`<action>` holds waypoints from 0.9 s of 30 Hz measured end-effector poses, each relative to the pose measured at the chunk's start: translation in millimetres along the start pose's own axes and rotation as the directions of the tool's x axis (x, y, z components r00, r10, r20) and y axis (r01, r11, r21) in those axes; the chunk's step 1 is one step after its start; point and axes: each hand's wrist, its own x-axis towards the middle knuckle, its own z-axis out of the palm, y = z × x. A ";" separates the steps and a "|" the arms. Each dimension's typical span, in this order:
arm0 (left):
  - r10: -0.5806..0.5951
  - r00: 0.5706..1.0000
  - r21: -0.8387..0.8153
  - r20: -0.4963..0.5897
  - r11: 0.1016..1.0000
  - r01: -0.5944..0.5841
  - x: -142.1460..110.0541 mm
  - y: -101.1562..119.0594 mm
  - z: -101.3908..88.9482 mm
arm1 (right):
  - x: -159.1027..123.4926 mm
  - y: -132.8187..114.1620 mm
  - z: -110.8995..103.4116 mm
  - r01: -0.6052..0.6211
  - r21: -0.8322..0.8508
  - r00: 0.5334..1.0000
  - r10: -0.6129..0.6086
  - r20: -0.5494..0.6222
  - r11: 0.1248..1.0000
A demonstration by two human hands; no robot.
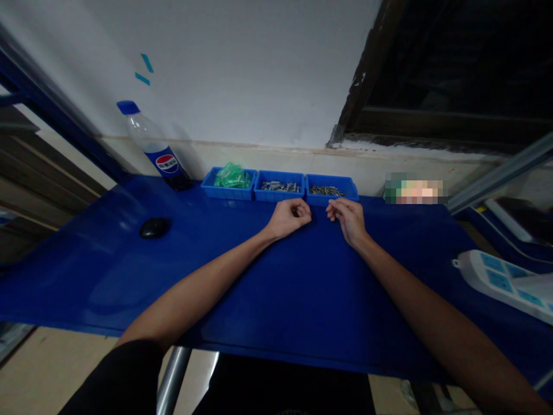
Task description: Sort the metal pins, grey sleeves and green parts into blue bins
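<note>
My left hand is curled above the blue table, thumb against the fingertips. Whatever may be inside its grip is hidden. A short distance to the right, my right hand has its fingers bent together in a pinch, and I cannot make out anything between them. Just beyond the hands stand three blue bins in a row. The right bin contains thin metal pieces like pins or screws. Small grey metal parts lie in the middle bin. Green plastic packets fill the left bin.
A Pepsi bottle stands at the back left against the wall. A black computer mouse lies on the left. On the right is a white power strip. A blurred-out item sits at the back right.
</note>
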 end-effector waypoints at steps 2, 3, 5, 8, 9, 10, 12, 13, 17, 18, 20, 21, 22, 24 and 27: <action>0.000 1.000 -0.020 0.000 1.000 0.000 0.0 -0.8 1.4 | 0.1 0.0 -0.1 0.011 -0.019 1.000 -0.010 0.008 1.000; 0.004 1.000 -0.023 -0.004 1.000 -0.004 -0.2 -0.6 1.9 | 0.0 -0.2 0.1 0.022 -0.038 1.000 -0.021 0.014 0.999; 0.029 0.999 0.018 -0.022 0.999 -0.029 -0.9 1.1 1.7 | -0.9 -1.4 1.2 0.048 -0.094 0.999 -0.045 0.030 0.994; 0.086 0.996 0.203 -0.009 0.976 -0.083 -2.6 5.5 -2.4 | -3.5 -3.6 3.7 0.075 -0.189 0.995 -0.062 0.073 0.979; 0.100 0.995 0.277 0.004 0.956 -0.097 -3.1 6.7 -4.7 | -4.4 -3.9 4.4 0.078 -0.216 0.994 -0.060 0.088 0.973; 0.110 0.994 0.347 0.019 0.931 -0.109 -3.4 7.5 -7.3 | -5.2 -3.8 4.8 0.080 -0.241 0.993 -0.057 0.102 0.967; 0.127 0.991 0.462 0.035 0.878 -0.129 -3.7 7.6 -12.5 | -6.1 -2.2 4.8 0.081 -0.288 0.991 -0.047 0.123 0.954; 0.133 0.990 0.505 0.041 0.852 -0.136 -3.6 7.0 -14.7 | -6.4 -1.0 4.6 0.080 -0.307 0.991 -0.042 0.130 0.948; 0.107 0.991 0.594 0.084 0.793 -0.135 -3.9 3.2 -19.5 | -7.7 1.7 5.4 0.094 -0.371 0.986 -0.035 0.162 0.924; 0.095 0.991 0.609 0.098 0.782 -0.135 -4.4 2.7 -19.6 | -8.4 1.2 6.2 0.104 -0.391 0.984 -0.037 0.176 0.914; 0.080 0.990 0.641 0.120 0.755 -0.139 -5.8 3.2 -19.4 | -10.1 -1.3 8.5 0.141 -0.443 0.976 -0.051 0.210 0.885; 0.076 0.989 0.658 0.129 0.740 -0.143 -6.6 3.9 -19.2 | -11.0 -3.0 9.7 0.170 -0.473 0.971 -0.066 0.229 0.865; 0.073 0.988 0.673 0.138 0.725 -0.148 -7.2 4.9 -19.0 | -11.9 -4.7 10.9 0.204 -0.500 0.965 -0.086 0.249 0.842; 0.072 0.986 0.693 0.151 0.704 -0.158 -8.1 7.0 -18.8 | -13.2 -7.4 12.9 0.269 -0.543 0.951 -0.131 0.279 0.796; 0.075 0.984 0.699 0.163 0.695 -0.169 -8.2 9.5 -18.8 | -14.6 -9.3 14.8 0.308 -0.569 0.944 -0.169 0.284 0.763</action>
